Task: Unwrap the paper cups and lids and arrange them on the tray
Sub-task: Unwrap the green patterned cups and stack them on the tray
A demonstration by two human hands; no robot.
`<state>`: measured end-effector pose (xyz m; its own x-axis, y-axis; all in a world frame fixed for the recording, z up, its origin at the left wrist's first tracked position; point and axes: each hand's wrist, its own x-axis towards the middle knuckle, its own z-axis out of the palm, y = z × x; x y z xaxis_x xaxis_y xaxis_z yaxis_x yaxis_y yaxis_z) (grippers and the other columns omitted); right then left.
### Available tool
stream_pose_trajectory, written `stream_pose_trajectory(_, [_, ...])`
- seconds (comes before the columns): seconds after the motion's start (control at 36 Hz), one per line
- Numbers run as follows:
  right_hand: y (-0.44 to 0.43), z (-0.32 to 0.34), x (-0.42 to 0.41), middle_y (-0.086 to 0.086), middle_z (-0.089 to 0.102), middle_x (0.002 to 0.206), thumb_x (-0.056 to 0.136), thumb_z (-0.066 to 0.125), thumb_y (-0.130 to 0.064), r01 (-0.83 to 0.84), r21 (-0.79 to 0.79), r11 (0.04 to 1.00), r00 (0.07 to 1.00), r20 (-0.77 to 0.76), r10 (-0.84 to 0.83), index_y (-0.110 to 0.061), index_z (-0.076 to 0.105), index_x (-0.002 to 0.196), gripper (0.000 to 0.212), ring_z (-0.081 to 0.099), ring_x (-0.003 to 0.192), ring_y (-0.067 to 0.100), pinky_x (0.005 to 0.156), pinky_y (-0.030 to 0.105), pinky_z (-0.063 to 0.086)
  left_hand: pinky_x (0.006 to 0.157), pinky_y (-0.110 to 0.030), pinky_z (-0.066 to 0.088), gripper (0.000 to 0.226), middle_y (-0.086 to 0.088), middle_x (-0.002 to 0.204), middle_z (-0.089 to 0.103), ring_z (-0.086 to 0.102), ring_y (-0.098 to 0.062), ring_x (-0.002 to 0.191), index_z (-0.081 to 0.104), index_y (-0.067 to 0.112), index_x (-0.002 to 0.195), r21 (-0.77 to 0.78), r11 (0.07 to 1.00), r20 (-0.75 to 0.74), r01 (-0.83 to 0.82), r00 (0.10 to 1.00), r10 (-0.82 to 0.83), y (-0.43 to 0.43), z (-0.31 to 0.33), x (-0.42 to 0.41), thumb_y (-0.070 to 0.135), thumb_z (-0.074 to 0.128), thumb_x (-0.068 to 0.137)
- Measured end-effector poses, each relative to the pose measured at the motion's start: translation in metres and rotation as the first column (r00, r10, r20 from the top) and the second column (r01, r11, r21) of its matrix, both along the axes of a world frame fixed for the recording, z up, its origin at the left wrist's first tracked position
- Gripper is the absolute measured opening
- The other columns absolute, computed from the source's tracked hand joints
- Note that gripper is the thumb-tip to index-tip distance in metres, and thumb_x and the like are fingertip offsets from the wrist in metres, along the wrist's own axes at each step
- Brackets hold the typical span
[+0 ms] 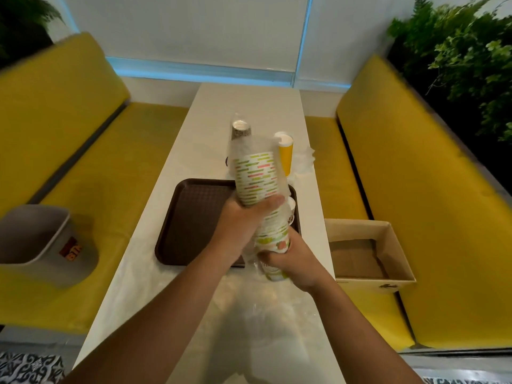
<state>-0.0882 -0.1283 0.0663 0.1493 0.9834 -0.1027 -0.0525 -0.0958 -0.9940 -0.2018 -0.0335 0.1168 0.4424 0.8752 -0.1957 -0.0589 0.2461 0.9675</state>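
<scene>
A tall stack of white paper cups with green and red dashes (256,180) stands tilted over the brown tray (191,217), partly inside clear plastic wrap (250,146). My left hand (243,220) grips the stack at its middle. My right hand (288,261) holds the lower end of the stack, where the wrap bunches. Behind the stack a dark patterned cup stack (241,131) stands in wrap, and a yellow cup stack with white lids on top (285,153) stands to its right. A small cup (291,213) shows on the tray's right side.
The white table (249,103) runs between two yellow benches. A grey bin (36,239) sits on the left bench and an open cardboard box (365,253) on the right one. Crumpled clear wrap (306,162) lies beside the yellow stack.
</scene>
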Motion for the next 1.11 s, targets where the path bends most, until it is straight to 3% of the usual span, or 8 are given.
stream_pose_trajectory(0.08, [-0.001,-0.002,0.002,0.017,0.075,0.113,0.078,0.071,0.01,0.003,-0.003,1.0,1.0,0.004,-0.003,-0.008,0.061,0.129,0.055,0.073,0.103,0.035,0.092,0.05,0.061,0.091,-0.045,0.063,0.062,-0.003,0.11,0.079,0.077,-0.022,0.101,0.07,0.016,0.124,-0.001,0.997,-0.058,0.079,0.995,-0.079,-0.012,-0.008,-0.003,0.031,0.096,0.07])
stream_pose_trajectory(0.19, [-0.008,-0.005,0.001,0.006,0.077,0.111,0.082,0.066,0.023,0.004,-0.007,1.0,1.0,0.006,-0.004,-0.013,0.059,0.129,0.059,0.074,0.103,0.024,0.087,0.033,0.06,0.098,-0.046,0.059,0.077,0.006,0.114,0.078,0.075,-0.014,0.105,0.068,0.026,0.125,0.046,0.975,-0.158,0.217,0.965,-0.208,-0.004,-0.003,-0.012,0.05,0.096,0.057])
stream_pose_trajectory(0.36, [-0.015,-0.006,-0.003,0.0,0.076,0.107,0.079,0.072,0.017,-0.033,-0.05,0.998,0.998,0.06,0.036,-0.015,0.06,0.126,0.058,0.074,0.097,0.015,0.083,0.03,0.059,0.1,-0.037,0.055,0.131,0.011,0.137,0.064,0.067,-0.007,0.12,0.029,0.032,0.158,0.126,0.99,0.011,-0.058,0.998,0.057,0.02,0.025,-0.018,0.079,0.086,0.05])
stream_pose_trajectory(0.58, [-0.009,-0.008,-0.021,0.006,0.076,0.115,0.076,0.071,0.011,0.014,0.004,1.0,1.0,-0.002,-0.014,-0.009,0.056,0.133,0.062,0.073,0.108,0.025,0.089,0.034,0.058,0.101,-0.046,0.057,0.068,0.016,0.119,0.073,0.071,-0.005,0.109,0.058,0.039,0.13,0.19,0.98,-0.13,-0.051,0.988,0.077,-0.005,0.008,-0.015,0.069,0.082,0.073])
stream_pose_trajectory(0.75, [-0.004,-0.004,-0.024,0.011,0.071,0.129,0.085,0.068,0.022,0.006,0.061,0.998,0.999,0.034,-0.008,-0.009,0.049,0.145,0.069,0.068,0.122,0.03,0.1,0.039,0.058,0.097,-0.038,0.06,0.069,0.02,0.124,0.069,0.069,0.001,0.109,0.049,0.039,0.14,0.264,0.963,-0.147,-0.047,0.985,0.088,-0.018,-0.003,-0.016,0.054,0.081,0.081])
stream_pose_trajectory(0.89, [-0.004,0.008,-0.021,-0.014,0.069,0.131,0.09,0.075,0.006,-0.154,-0.054,0.987,0.981,0.115,0.159,-0.019,0.039,0.152,0.076,0.064,0.127,0.01,0.097,0.022,0.054,0.092,-0.015,0.054,0.1,0.046,0.133,0.043,0.055,0.013,0.121,0.019,0.051,0.156,0.386,0.922,-0.166,-0.039,0.98,0.111,-0.016,-0.001,-0.023,0.045,0.085,0.081])
stream_pose_trajectory(1.0, [0.001,0.024,0.015,-0.005,0.065,0.142,0.098,0.073,-0.02,-0.33,-0.216,0.919,0.917,0.159,0.367,-0.027,0.039,0.155,0.067,0.063,0.13,0.014,0.11,0.039,0.053,0.104,-0.035,0.054,0.094,0.041,0.137,0.05,0.057,0.009,0.123,0.025,0.057,0.155,0.391,0.92,-0.184,0.005,0.98,0.073,-0.009,-0.003,-0.033,0.04,0.085,0.084])
stream_pose_trajectory(1.11, [0.015,0.055,0.036,-0.011,0.06,0.142,0.093,0.061,-0.068,-0.031,-0.098,0.995,0.936,0.346,0.063,-0.03,0.04,0.156,0.076,0.063,0.12,-0.003,0.107,0.029,0.052,0.109,-0.048,0.052,0.091,0.025,0.146,0.054,0.058,-0.003,0.13,0.028,0.054,0.155,0.394,0.916,-0.172,0.073,0.985,-0.004,-0.006,-0.005,-0.039,0.033,0.084,0.087])
